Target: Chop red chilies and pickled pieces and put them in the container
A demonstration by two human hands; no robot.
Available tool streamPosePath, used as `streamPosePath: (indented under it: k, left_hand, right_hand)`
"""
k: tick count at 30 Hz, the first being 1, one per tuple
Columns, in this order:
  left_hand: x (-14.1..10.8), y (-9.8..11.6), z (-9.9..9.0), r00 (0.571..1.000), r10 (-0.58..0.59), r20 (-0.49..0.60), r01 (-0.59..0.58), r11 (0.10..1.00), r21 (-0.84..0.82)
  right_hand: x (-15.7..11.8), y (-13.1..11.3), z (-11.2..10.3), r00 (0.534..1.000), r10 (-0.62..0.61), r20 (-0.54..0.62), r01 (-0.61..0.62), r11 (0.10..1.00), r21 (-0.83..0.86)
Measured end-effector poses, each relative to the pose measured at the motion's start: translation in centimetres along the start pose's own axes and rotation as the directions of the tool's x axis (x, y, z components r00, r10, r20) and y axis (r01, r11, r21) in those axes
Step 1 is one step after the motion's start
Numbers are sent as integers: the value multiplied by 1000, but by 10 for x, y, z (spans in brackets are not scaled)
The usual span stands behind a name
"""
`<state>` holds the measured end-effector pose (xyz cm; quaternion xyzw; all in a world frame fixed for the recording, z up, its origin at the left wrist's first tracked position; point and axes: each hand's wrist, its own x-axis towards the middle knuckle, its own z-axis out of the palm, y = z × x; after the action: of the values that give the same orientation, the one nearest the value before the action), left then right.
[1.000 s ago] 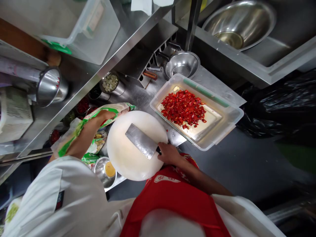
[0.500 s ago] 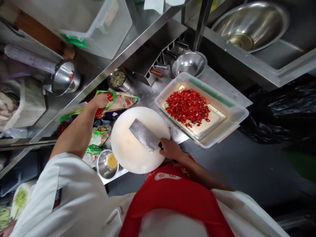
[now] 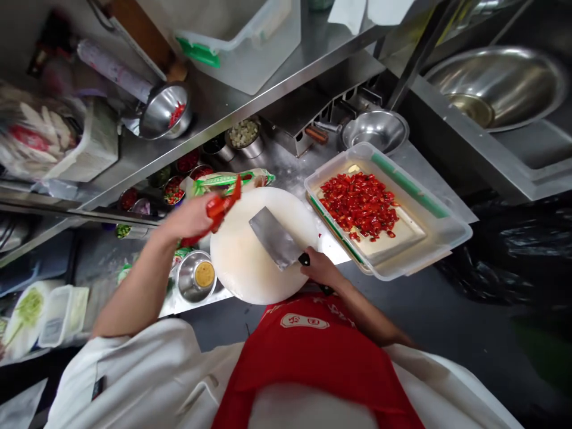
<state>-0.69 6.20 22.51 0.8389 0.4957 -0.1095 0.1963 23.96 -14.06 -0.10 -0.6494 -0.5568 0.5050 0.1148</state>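
Whole red chillies are held in my left hand, over the left edge of the round white cutting board. My right hand grips the dark handle of a cleaver, whose broad blade lies flat over the board. Right of the board, a clear plastic tub holds a heap of cut red chillies. An opened green and white plastic bag lies behind the board.
A metal bowl with yellow contents stands left of the board. Behind are a metal bowl, a pot of chopped white pieces and small containers. A steel shelf crosses above the counter. A large basin sits upper right.
My left hand has come out of the bag and moved toward the board with red chillies in it. The cleaver stays in my right hand. The whole view has shifted.
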Motion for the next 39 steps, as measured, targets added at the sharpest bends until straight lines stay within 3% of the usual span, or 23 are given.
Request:
streamPosePath:
  k: [1, 3, 6, 9, 12, 15, 18, 21, 23, 27, 34, 39]
  left_hand:
    - [-7, 0, 24, 995, 36, 92, -36, 999, -8]
    - [-15, -1, 79, 983, 57, 173, -61, 998, 21]
    - [-15, -3, 159, 985, -149, 91, 140, 985, 102]
    - [-13, -8, 202, 988, -153, 0, 153, 987, 45]
    - [-13, -22, 209, 996, -78, -40, 77, 997, -25]
    - [-15, -42, 208, 996, -92, -18, 92, 996, -13]
    - [-21, -53, 217, 999, 26, -19, -25, 997, 68]
    - [-31, -55, 235, 979, 186, -88, -176, 978, 108]
    - [-33, -57, 242, 964, 216, -158, -200, 974, 109]
    - [-13, -73, 236, 957, 141, -255, -122, 988, 90]
    - [38, -106, 206, 953, -40, -301, 33, 999, -30]
    - [27, -98, 210, 957, -33, -288, 15, 998, -68]
  right_hand:
    - [-2, 2, -2, 999, 24, 33, -27, 996, 88]
    - [-9, 6, -6, 994, 50, 96, -76, 954, 290]
    - [-27, 13, -13, 997, 53, 49, -70, 887, 456]
    - [-48, 21, -22, 993, 35, -116, 11, 927, 374]
    - [-65, 23, -31, 982, 35, -185, 12, 968, 252]
    - [-76, 15, -29, 995, 38, -96, -9, 958, 288]
    - [-78, 1, -17, 999, 32, -26, -22, 949, 315]
    - [-76, -14, -1, 992, 84, -95, -57, 965, 257]
    - [-75, -21, 8, 980, 113, -162, -72, 968, 239]
    - [-77, -32, 22, 963, 164, -212, -97, 950, 296]
    - [-89, -40, 32, 948, 247, -202, -154, 909, 388]
    - [-86, -32, 23, 958, 226, -175, -136, 900, 415]
